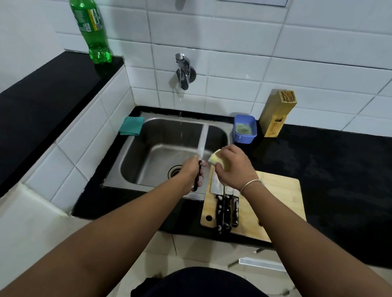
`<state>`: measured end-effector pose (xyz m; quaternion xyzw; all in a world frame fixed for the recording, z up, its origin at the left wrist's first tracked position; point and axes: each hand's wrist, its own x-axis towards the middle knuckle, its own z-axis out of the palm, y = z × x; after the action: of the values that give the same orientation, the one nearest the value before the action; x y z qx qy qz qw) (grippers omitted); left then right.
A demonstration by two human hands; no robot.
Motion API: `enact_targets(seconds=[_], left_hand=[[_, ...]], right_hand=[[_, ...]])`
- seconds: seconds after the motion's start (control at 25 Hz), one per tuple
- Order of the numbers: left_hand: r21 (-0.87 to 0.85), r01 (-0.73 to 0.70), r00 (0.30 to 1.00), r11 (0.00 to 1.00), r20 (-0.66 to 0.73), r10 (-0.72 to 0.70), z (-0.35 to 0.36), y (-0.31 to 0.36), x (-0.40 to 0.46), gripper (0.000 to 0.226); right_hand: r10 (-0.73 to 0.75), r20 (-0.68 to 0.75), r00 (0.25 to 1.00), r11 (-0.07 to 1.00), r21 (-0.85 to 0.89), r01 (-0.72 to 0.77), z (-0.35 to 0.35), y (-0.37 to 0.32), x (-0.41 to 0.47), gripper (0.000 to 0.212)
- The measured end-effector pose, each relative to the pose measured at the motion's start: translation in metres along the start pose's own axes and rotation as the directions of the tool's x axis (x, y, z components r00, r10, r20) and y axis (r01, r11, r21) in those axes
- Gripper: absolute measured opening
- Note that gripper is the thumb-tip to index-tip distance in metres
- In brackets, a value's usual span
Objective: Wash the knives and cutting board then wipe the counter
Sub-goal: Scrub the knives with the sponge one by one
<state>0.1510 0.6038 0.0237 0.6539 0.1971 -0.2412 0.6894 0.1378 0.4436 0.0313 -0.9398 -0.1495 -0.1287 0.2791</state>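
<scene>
Gripping a black-handled knife [200,153] over the sink [167,146], the left hand [192,171] points its blade away toward the tap [183,71]. Just right of it, the right hand [233,166] squeezes a yellow sponge [215,158] beside the blade. Under the right wrist, three more soapy knives [227,207] lie side by side on the wooden cutting board [277,192], which rests on the black surface [338,168]. Beyond the right hand stand a blue tub [244,129] and a knife block [277,113].

White tiled wall [243,36], perhaps pale floor [195,256].
</scene>
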Motion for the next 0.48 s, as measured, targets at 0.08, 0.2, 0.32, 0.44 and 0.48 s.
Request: enact_targets(seconds=[0.08,0.2,0.32,0.44,0.48], left_hand=[[0.169,0.019,1.0,0.985,0.014,-0.022,0.01,-0.009,0.002,0.019],[0.358,0.046,0.991,0.933,0.103,-0.088,0.032,-0.024,0.001,0.016],[0.534,0.001,0.995,0.846,0.082,-0.053,0.055,-0.035,0.001,0.021],[0.644,-0.023,0.999,0.765,0.044,-0.007,0.076,-0.047,0.001,0.03],[0.676,-0.028,0.999,0.737,0.038,0.003,0.083,-0.051,0.0,0.027]], right_hand=[[0.211,-0.118,0.97,0.974,0.105,-0.199,-0.008,0.015,-0.006,0.026],[0.422,-0.23,0.877,0.902,0.205,-0.38,-0.018,0.039,-0.018,0.022],[0.497,-0.224,0.839,0.865,0.207,-0.457,-0.025,0.054,-0.032,0.021],[0.541,-0.228,0.81,0.837,0.235,-0.493,-0.027,0.064,-0.044,0.021],[0.549,-0.229,0.804,0.832,0.243,-0.499,-0.028,0.067,-0.048,0.021]])
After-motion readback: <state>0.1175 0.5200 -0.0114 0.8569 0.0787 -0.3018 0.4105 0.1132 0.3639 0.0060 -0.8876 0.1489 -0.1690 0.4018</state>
